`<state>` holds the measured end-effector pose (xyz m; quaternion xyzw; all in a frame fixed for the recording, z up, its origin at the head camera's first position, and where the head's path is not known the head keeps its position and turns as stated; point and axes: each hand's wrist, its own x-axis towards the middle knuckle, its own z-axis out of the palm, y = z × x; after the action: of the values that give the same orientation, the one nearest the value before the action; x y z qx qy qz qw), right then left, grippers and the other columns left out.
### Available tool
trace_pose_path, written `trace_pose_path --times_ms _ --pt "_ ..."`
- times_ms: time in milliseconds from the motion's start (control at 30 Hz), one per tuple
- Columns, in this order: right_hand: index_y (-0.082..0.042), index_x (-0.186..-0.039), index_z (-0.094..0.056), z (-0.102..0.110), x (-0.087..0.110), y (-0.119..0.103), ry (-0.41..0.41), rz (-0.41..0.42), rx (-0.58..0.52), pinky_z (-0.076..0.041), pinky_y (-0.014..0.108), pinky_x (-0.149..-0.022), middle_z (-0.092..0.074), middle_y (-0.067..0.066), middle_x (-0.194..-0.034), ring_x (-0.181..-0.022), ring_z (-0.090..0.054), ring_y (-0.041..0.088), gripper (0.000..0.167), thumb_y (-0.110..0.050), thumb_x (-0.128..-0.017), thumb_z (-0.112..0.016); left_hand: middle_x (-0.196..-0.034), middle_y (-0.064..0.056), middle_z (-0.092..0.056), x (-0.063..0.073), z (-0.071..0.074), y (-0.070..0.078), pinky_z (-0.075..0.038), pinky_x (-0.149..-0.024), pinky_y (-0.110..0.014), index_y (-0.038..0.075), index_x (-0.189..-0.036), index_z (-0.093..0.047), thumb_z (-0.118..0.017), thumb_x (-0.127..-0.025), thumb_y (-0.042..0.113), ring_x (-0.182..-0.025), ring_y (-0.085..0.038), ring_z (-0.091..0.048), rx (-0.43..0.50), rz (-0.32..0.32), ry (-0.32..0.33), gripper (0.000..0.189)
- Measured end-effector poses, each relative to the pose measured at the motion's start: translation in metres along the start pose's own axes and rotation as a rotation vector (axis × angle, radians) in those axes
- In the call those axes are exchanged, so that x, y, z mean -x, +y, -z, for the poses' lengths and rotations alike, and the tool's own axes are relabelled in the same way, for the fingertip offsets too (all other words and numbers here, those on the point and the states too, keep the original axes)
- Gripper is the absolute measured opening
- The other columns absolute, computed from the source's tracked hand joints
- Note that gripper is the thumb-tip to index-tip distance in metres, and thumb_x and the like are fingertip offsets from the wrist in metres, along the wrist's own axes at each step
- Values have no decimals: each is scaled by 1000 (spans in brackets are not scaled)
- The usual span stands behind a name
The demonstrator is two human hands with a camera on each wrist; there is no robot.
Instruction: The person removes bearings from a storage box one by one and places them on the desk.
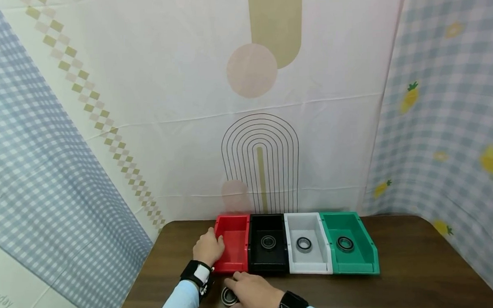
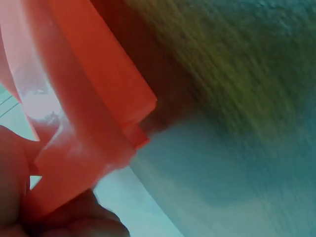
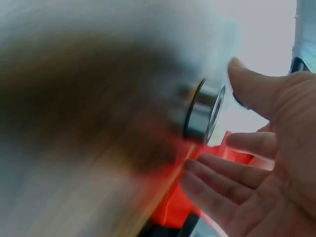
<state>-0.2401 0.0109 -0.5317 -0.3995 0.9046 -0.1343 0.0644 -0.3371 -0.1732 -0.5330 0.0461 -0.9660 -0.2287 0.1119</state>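
My left hand [image 1: 209, 248] grips the left side wall of a red bin [image 1: 235, 227]; in the left wrist view the thumb and fingers pinch the edge of its wall [image 2: 94, 113]. On the table in front of that bin lies a metal ball bearing [image 1: 229, 297]. My right hand [image 1: 257, 294] is beside this bearing, palm toward it. In the right wrist view the bearing [image 3: 204, 112] lies flat between the spread thumb and fingers, with a gap to the hand. Inside the red bin I see no bearing.
Right of the red bin, a black bin [image 1: 267, 221], a white bin [image 1: 303, 222] and a green bin [image 1: 348, 220] stand in a row. Each holds one bearing. The wooden table [image 1: 413, 257] extends to the right; patterned cloth [image 1: 181, 151] hangs behind and at both sides.
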Motion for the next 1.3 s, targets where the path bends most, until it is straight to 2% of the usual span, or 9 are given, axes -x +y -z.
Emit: trace_pose_path --times_ms 167,267,433,633,800,1033,1300 --pt "-23 -147 -63 14 18 14 117 2 21 -56 22 -81 -69 -10 -116 -96 -59 -2 57 -51 -98 -74 -107 -28 -72 4 7 0 -59 -77 -56 -8 -127 -60 -68 -99 33 -93 -41 -68 -7 15 82 50" --pt "-21 -148 -63 25 27 23 217 15 36 -54 21 -78 -69 -8 -113 -93 -58 -1 55 -47 -101 -72 -118 -30 -66 8 14 4 -54 -91 -57 -9 -131 -59 -69 -100 33 -106 -44 -60 16 -17 117 53" --pt "-18 -142 -68 40 38 36 384 15 81 -55 24 -80 -70 -6 -109 -93 -60 5 45 -40 -102 -70 -120 -27 -64 25 26 20 -47 -99 -58 -8 -131 -61 -70 -101 31 -111 -42 -59 81 -97 141 50" --pt "-15 -135 -72 46 50 48 501 -27 101 -58 34 -88 -72 -4 -110 -101 -65 12 41 -36 -100 -74 -122 -22 -65 47 31 34 -46 -100 -56 -5 -134 -63 -72 -100 31 -115 -38 -59 122 -148 118 50" --pt "-16 -135 -72 46 56 58 485 -81 81 -56 33 -88 -72 -4 -111 -101 -63 10 40 -38 -101 -73 -128 -21 -65 58 33 44 -45 -98 -52 -3 -136 -63 -72 -100 31 -118 -35 -58 127 -182 86 51" --pt "-15 -136 -71 48 60 60 451 -124 20 -57 35 -89 -74 -2 -114 -102 -63 10 42 -37 -101 -73 -128 -20 -66 68 33 50 -46 -96 -51 -3 -135 -64 -73 -99 31 -115 -34 -60 117 -210 65 51" --pt "-18 -135 -72 46 59 63 456 -134 24 -57 35 -89 -73 -5 -112 -101 -63 8 40 -38 -101 -73 -126 -23 -67 71 27 55 -54 -100 -61 -6 -136 -63 -75 -97 34 -113 -35 -64 130 -206 -16 57"
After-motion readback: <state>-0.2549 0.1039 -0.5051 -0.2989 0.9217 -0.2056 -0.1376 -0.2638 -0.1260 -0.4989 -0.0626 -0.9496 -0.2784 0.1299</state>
